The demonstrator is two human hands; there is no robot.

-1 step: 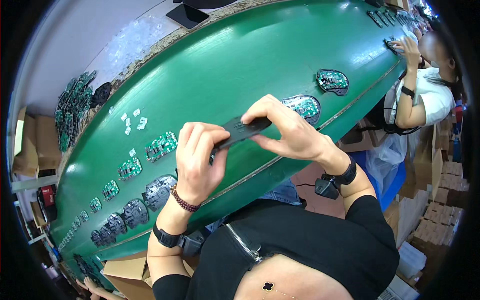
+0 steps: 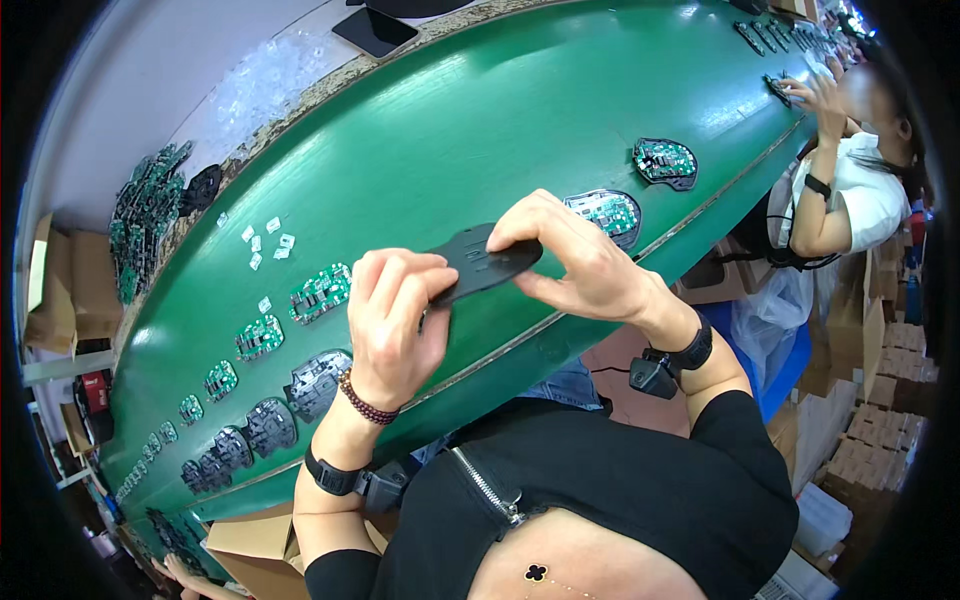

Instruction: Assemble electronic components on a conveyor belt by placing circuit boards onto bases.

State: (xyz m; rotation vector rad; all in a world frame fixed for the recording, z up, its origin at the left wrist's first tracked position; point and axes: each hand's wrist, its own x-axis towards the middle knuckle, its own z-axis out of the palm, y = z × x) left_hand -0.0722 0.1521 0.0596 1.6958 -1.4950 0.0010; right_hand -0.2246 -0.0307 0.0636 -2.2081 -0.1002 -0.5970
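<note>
Above the green table (image 2: 480, 110) I hold a flat black plastic shell (image 2: 475, 268) with rounded ends and a few slots, tilted so its broad face shows. My left hand (image 2: 395, 315) pinches one end of it. At the other end, my right hand (image 2: 575, 255) grips it with the thumb below and fingers on top. Just past my right hand lies a black shell with a green circuit board (image 2: 608, 215) in it. A loose green circuit board (image 2: 322, 293) lies to the left of my left hand, with a black shell (image 2: 318, 385) nearer me.
Rows of circuit boards (image 2: 260, 337) and black shells (image 2: 270, 425) run to the far left. Small clear pieces (image 2: 257, 243) lie behind them. A board pile (image 2: 150, 215), clear parts (image 2: 270, 80) and a phone (image 2: 375, 33) line the far edge. Another person (image 2: 860, 190) works at right.
The black shell has tipped in my hands, so more of its broad face shows. My left hand has shifted slightly. The co-worker's hand at right has moved a little.
</note>
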